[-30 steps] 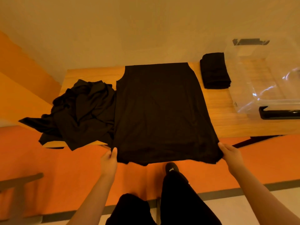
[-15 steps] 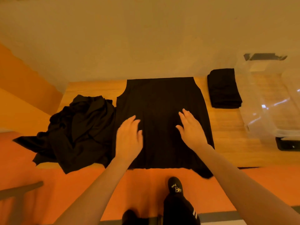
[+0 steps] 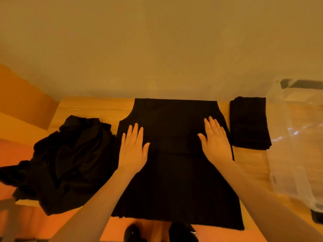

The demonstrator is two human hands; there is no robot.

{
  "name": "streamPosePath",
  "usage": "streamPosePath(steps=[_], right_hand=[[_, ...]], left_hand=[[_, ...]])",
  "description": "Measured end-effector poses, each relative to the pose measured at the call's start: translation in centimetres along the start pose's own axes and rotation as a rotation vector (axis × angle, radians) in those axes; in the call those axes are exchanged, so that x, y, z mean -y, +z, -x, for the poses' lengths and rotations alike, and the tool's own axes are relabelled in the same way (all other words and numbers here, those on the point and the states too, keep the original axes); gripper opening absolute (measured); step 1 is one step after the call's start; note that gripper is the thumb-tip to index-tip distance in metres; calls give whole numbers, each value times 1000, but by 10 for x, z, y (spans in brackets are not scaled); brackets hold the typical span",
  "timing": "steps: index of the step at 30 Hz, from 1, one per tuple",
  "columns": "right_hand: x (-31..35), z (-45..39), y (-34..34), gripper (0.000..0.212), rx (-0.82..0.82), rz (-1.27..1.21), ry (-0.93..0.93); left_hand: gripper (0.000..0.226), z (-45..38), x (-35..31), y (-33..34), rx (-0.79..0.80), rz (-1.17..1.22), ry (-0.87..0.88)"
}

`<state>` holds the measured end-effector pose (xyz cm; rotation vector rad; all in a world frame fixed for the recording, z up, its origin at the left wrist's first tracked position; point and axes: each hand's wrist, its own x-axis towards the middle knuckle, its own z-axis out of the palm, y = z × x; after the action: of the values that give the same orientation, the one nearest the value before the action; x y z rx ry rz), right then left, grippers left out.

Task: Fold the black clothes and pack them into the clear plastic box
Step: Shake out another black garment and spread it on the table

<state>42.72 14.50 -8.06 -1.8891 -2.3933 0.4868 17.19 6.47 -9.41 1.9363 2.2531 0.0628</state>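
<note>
Plain room, perhaps a home; wooden table (image 3: 87, 109), bare wall (image 3: 157, 49), orange floor (image 3: 26, 224)

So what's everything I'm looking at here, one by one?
spread garment: one, black, flat on the middle of the table, its near edge hanging over the front
crumpled clothes: one heap, black, left end of the table, partly spilling over the edge
folded stack: one, black, right of the spread garment
clear plastic box: one, see-through, right end of the table
table: one, light wood, against the wall
floor: orange, below the table
shoes: two, dark, bottom edge
left hand: flat on the garment, fingers straight
right hand: flat on the garment, fingers straight
</note>
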Motion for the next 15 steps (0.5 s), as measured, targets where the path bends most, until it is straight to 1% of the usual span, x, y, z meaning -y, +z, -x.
streamPosePath(steps=[2, 5, 7, 9, 12, 15], right_hand=[[12, -41, 0, 59, 45, 18, -69], [11, -81, 16, 62, 154, 129, -101], [-2, -91, 22, 63, 153, 190, -71], [-13, -95, 22, 63, 125, 195, -34], [-17, -100, 19, 64, 119, 200, -12], [-7, -103, 14, 66, 160, 168, 23]], left_hand=[[58, -36, -12, -1, 27, 13, 47], [59, -75, 1, 11, 114, -28, 10], [58, -85, 21, 19, 114, -27, -26], [56, -87, 34, 22, 85, -31, -16], [57, -89, 38, 20, 91, -45, -5], [60, -92, 34, 13, 143, -48, -10]])
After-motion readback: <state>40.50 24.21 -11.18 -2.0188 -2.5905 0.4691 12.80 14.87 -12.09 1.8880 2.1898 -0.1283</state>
